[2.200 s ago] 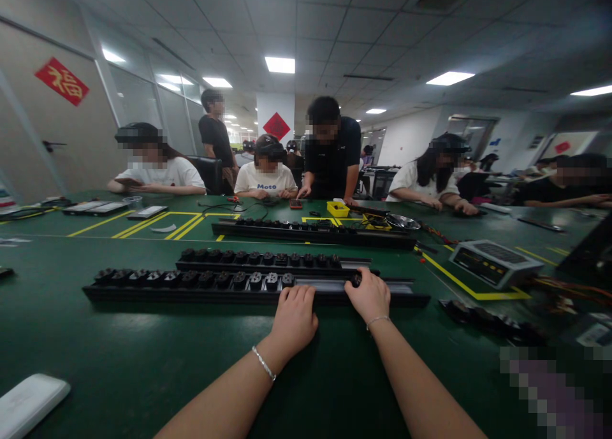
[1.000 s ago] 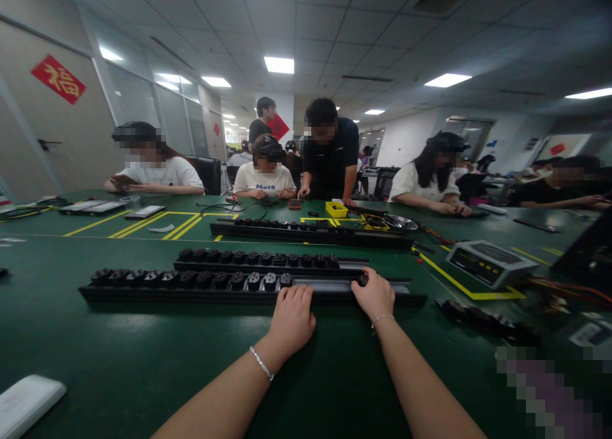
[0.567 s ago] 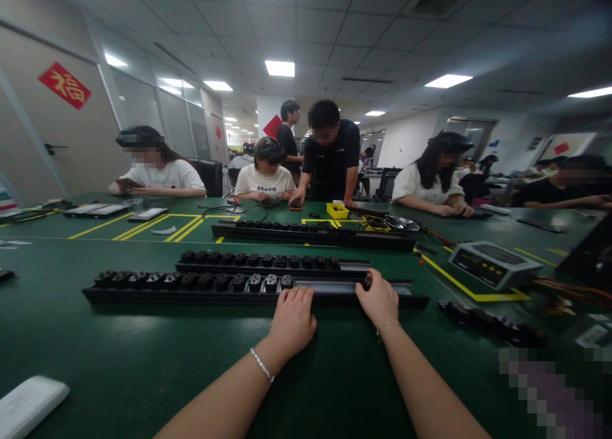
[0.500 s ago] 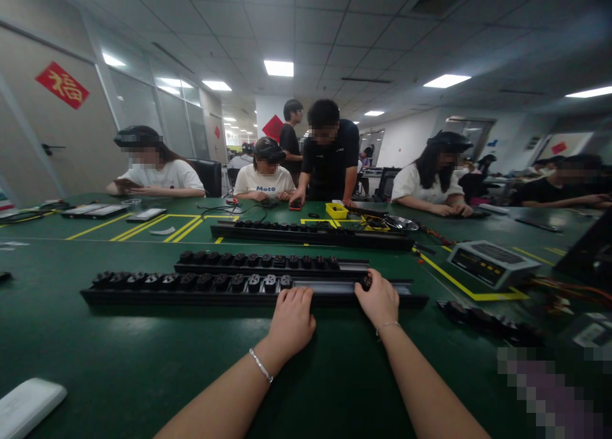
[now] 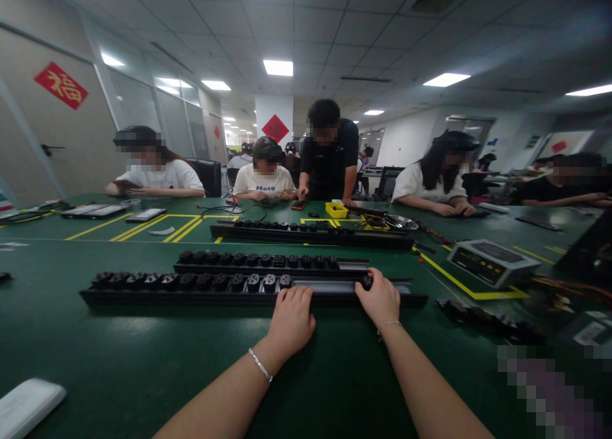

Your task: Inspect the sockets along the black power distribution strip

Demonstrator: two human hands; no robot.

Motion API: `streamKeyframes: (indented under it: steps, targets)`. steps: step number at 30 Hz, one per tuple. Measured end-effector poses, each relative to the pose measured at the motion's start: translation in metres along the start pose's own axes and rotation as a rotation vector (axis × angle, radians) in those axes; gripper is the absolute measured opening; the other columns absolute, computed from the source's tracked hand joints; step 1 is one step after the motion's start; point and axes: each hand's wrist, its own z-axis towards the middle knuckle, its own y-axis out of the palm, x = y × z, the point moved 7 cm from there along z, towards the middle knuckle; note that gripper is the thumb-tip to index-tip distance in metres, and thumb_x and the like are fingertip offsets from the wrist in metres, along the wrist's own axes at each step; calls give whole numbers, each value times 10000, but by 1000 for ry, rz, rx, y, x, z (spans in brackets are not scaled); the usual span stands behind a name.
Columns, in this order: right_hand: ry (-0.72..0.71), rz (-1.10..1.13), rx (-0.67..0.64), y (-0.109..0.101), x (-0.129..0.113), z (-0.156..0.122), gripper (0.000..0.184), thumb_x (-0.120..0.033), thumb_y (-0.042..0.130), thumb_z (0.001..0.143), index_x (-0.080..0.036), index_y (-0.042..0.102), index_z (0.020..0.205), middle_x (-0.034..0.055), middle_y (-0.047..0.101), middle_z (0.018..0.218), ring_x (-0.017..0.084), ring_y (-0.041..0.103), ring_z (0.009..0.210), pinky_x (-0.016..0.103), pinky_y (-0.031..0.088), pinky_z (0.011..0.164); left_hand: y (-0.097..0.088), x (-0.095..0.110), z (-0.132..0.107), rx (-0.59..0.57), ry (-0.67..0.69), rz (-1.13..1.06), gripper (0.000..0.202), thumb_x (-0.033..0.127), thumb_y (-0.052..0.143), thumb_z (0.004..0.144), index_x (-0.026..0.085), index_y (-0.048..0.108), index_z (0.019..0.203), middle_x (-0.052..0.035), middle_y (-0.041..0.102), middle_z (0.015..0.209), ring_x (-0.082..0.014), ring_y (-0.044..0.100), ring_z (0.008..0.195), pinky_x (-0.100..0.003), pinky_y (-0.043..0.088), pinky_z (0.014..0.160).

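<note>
Pinching a black socket module [image 5: 368, 283] at its near side, the right hand [image 5: 382, 302] has its grip closed on that piece, over the bare right stretch of the nearest black rail [image 5: 329, 288]. The module is well apart from the row of modules [image 5: 220, 281] seated in the same rail; whether it rests in the channel or is held just above cannot be determined, its lower part being covered by fingers. The left hand [image 5: 292, 318] lies with bent fingers over the rail's near wall, beside the row's last module; its thumb is hidden, so how far its grip is closed cannot be told. On the green worktop [image 5: 143, 356], the dark pieces [image 5: 490, 321] at right are hard to make out, and a white object [image 5: 29, 402] is cut off at lower left.
</note>
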Motion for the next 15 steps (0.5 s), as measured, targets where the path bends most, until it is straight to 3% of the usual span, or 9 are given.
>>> streamKeyframes:
  steps: [7, 15]
  targets:
    - [31, 0, -45, -1, 0, 1, 458, -325, 450, 753, -207, 432, 1195, 65, 580, 1096, 225, 489, 1057, 358, 315, 907, 1, -1, 0, 4, 5, -1, 431, 240, 452, 781, 206, 438, 1210, -45, 528, 1219, -198, 420, 1152, -393, 241, 1019]
    - [38, -46, 14, -4, 6, 2, 455, -347, 463, 740, -191, 460, 1168, 82, 572, 1107, 237, 461, 1102, 390, 226, 989, 1, 0, 0, -15, 3, 14, 434, 238, 441, 785, 207, 429, 1218, -53, 520, 1230, -198, 414, 1160, -395, 240, 1017]
